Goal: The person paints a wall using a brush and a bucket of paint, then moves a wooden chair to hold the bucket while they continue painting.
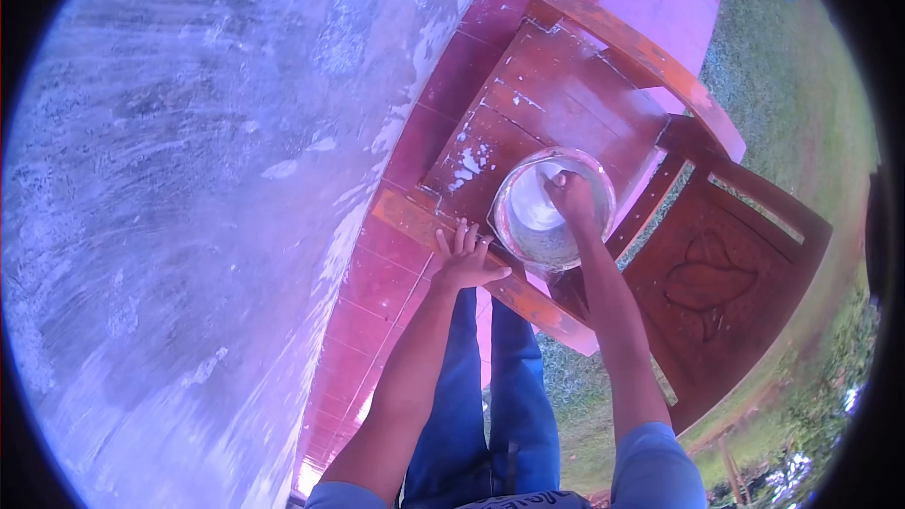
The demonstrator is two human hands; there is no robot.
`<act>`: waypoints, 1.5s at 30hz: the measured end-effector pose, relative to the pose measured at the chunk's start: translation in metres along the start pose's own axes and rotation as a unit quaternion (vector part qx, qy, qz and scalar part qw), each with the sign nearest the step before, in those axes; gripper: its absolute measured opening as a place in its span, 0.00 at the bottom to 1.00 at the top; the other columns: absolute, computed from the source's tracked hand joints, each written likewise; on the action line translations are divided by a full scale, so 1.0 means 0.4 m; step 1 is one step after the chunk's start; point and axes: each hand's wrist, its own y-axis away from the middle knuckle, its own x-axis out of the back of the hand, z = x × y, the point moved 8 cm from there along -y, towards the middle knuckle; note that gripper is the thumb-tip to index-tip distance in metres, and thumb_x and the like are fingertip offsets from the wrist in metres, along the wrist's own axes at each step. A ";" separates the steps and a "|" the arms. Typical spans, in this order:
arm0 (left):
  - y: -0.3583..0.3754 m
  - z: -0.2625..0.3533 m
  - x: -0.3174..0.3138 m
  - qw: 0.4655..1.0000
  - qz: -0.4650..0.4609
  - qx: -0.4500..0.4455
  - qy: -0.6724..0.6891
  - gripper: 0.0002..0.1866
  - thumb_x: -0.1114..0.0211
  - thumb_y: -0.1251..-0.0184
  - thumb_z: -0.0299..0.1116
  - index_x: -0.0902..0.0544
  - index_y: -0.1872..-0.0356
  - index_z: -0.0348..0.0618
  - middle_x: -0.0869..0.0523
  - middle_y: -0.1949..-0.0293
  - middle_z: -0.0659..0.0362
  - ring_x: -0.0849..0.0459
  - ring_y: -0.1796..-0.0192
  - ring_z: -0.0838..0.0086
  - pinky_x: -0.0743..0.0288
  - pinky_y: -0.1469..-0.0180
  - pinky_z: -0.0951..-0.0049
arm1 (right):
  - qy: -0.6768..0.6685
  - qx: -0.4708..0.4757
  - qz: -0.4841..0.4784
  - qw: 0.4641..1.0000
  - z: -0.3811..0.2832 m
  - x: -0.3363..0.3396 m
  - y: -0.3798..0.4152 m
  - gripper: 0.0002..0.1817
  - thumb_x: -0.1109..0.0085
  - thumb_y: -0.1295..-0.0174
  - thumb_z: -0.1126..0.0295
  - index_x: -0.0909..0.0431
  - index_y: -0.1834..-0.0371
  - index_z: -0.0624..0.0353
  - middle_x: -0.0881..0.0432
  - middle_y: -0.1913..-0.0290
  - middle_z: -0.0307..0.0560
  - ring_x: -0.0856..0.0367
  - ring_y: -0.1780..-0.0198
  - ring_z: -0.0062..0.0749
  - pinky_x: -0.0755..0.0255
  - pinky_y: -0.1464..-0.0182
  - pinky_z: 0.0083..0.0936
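Note:
A wooden armchair (pixel 584 85) with a reddish-brown seat stands before me, white spatters on its seat. On the seat sits a round bucket (pixel 603 184), its rim smeared and whitish stuff inside. My right hand (pixel 571 196) is over the bucket's mouth with its fingers closed; whatever they hold is hidden. My left hand (pixel 464 257) lies with fingers spread on the chair's near armrest (pixel 415 217), just left of the bucket.
A patchy white-and-grey wall (pixel 207 188) rises on the left. Red floor tiles (pixel 377 292) run along its foot. The chair's carved backrest (pixel 716 283) is on the right, with grass (pixel 792 85) beyond. The far armrest (pixel 641 47) borders the seat.

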 end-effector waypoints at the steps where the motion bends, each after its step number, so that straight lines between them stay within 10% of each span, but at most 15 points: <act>1: 0.002 0.003 0.007 1.000 0.023 -0.008 -0.011 0.52 0.44 0.41 0.73 0.39 0.25 0.43 0.50 0.22 0.38 0.71 0.18 0.48 0.87 0.31 0.26 | 0.009 -0.020 -0.017 1.000 -0.013 0.013 0.017 0.18 0.36 0.42 0.58 0.15 0.60 0.62 0.16 0.65 0.67 0.16 0.58 0.63 0.23 0.53 0.48; 6: -0.018 -0.002 0.114 0.993 0.114 -0.002 0.030 0.49 0.47 0.37 0.72 0.36 0.25 0.44 0.38 0.26 0.42 0.51 0.21 0.47 0.75 0.27 0.29 | -0.079 -0.014 0.023 0.996 0.001 0.069 0.093 0.13 0.34 0.41 0.65 0.17 0.62 0.65 0.15 0.66 0.64 0.14 0.61 0.59 0.23 0.57 0.43; 9: -0.071 -0.025 0.171 0.986 0.147 -0.009 0.075 0.48 0.46 0.36 0.71 0.36 0.25 0.45 0.30 0.31 0.43 0.41 0.25 0.48 0.66 0.24 0.37 | -0.203 -0.067 0.030 0.976 -0.003 0.112 0.173 0.12 0.35 0.36 0.66 0.17 0.62 0.67 0.14 0.70 0.51 0.16 0.65 0.29 0.25 0.59 0.31; 12: -0.169 -0.029 0.211 0.990 0.106 -0.024 0.094 0.51 0.43 0.38 0.71 0.41 0.23 0.45 0.30 0.30 0.42 0.38 0.25 0.48 0.59 0.23 0.42 | -0.215 -0.062 0.033 0.974 0.045 0.091 0.202 0.13 0.35 0.36 0.66 0.17 0.62 0.67 0.15 0.70 0.47 0.20 0.65 0.23 0.26 0.59 0.27; 20: -0.218 -0.093 0.299 0.998 -0.035 -0.005 -0.058 0.71 0.25 0.63 0.73 0.50 0.20 0.46 0.40 0.22 0.47 0.45 0.21 0.47 0.54 0.21 0.50 | -0.252 -0.092 0.025 0.963 0.072 0.055 0.239 0.13 0.35 0.36 0.65 0.17 0.62 0.67 0.16 0.69 0.45 0.22 0.64 0.22 0.28 0.58 0.25; 27: -0.306 -0.129 0.246 0.956 -0.028 0.016 -0.290 0.74 0.19 0.75 0.69 0.45 0.21 0.47 0.18 0.38 0.52 0.27 0.31 0.57 0.44 0.31 0.57 | -0.305 -0.113 0.004 0.946 0.060 0.029 0.251 0.13 0.35 0.36 0.64 0.16 0.61 0.67 0.16 0.69 0.44 0.21 0.63 0.22 0.28 0.57 0.25; 43: -0.233 -0.127 0.280 0.983 0.098 -0.016 -0.153 0.65 0.17 0.60 0.52 0.47 0.21 0.48 0.20 0.38 0.47 0.26 0.35 0.50 0.40 0.33 0.47 | -0.464 -0.186 0.067 0.863 0.107 0.060 0.275 0.13 0.35 0.35 0.65 0.16 0.59 0.67 0.15 0.68 0.41 0.19 0.66 0.22 0.25 0.60 0.24; 45: -0.211 -0.130 0.294 0.976 0.162 -0.023 -0.140 0.59 0.17 0.57 0.48 0.42 0.23 0.45 0.19 0.40 0.50 0.24 0.38 0.53 0.37 0.35 0.49 | -0.301 -0.122 0.073 0.943 0.096 0.076 0.250 0.13 0.35 0.34 0.65 0.16 0.59 0.68 0.15 0.68 0.41 0.19 0.68 0.22 0.25 0.63 0.24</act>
